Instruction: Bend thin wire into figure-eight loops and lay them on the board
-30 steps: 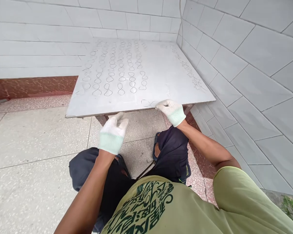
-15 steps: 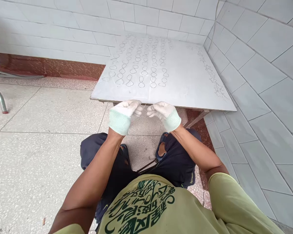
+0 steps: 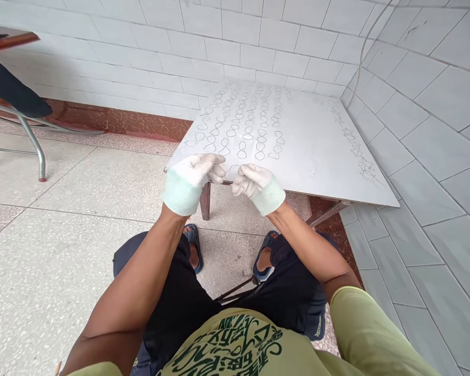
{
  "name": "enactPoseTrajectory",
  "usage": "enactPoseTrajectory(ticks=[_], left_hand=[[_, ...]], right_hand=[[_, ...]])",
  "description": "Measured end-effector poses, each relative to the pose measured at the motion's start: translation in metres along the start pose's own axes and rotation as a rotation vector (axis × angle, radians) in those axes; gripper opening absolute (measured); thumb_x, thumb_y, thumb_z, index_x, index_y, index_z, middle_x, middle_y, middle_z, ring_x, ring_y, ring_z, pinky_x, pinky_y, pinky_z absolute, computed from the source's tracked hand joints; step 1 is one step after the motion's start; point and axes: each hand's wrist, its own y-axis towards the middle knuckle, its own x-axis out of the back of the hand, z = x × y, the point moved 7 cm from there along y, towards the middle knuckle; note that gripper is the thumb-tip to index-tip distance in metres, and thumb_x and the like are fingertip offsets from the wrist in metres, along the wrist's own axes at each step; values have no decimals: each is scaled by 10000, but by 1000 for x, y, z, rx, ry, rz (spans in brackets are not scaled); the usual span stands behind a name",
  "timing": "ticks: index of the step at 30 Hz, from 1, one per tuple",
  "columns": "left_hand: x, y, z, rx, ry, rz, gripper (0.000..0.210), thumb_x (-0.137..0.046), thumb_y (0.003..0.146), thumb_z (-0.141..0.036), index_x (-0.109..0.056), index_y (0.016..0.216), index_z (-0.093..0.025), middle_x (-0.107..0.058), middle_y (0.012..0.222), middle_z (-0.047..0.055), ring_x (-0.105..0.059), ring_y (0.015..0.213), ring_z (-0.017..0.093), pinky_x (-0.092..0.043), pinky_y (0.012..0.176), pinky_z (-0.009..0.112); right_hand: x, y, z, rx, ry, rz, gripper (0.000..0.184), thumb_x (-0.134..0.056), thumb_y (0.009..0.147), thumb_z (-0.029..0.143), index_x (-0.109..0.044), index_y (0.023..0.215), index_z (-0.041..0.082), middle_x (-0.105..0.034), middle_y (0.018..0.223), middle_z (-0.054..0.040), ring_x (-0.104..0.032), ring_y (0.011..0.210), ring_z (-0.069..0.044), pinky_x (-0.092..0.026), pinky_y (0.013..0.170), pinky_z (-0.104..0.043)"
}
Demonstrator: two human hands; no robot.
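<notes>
Both my hands wear white gloves with pale green cuffs, held at the near edge of a white board. A thin wire (image 3: 234, 166) curves through the narrow gap between them. My right hand (image 3: 255, 180) pinches it between thumb and fingers. My left hand (image 3: 198, 169) has its thumb and fingers closed around the wire's other side, though the exact grip is hard to make out. Beyond my hands, rows of thin figure-eight wire pieces (image 3: 260, 144) lie on the board (image 3: 309, 169).
Star-like wire pieces (image 3: 352, 141) lie along the board's right side, near the tiled wall (image 3: 426, 141). A wooden leg (image 3: 205, 201) stands under the board. At left are a metal-framed seat (image 3: 35, 149), a person's dark-clothed leg (image 3: 13, 86) and a table corner (image 3: 19, 37).
The view has tilted up and turned left, bringing in the table corner and the person's leg. My hands have moved slightly apart, and the wire between them now arches upward.
</notes>
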Motion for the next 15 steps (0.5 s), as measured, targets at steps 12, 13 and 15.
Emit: enactPoseTrajectory(ticks=[12, 13, 15], left_hand=[[9, 17, 8, -168, 458, 264, 362, -792, 1021, -404, -917, 1329, -261, -908, 1262, 65, -853, 1175, 285, -647, 1138, 410], [6, 17, 8, -173, 422, 258, 329, -828, 1010, -435, -935, 1260, -251, -900, 1313, 74, -841, 1247, 306, -642, 1169, 419], [1, 18, 8, -175, 359, 223, 291, -876, 992, -472, -951, 1148, -238, -902, 1306, 90, -830, 1292, 334, -643, 1194, 450]], right_hand=[[4, 21, -14, -127, 86, -10, 252, -825, 1087, 359, -751, 909, 197, -783, 776, 17, -712, 611, -107, -627, 598, -217], [6, 21, -13, -117, 88, -19, 224, -827, 1084, 353, -763, 936, 198, -794, 792, 13, -725, 630, -111, -630, 602, -217], [11, 20, -12, -124, 90, -36, 193, -834, 1075, 341, -774, 965, 194, -794, 790, 16, -731, 632, -111, -629, 598, -217]])
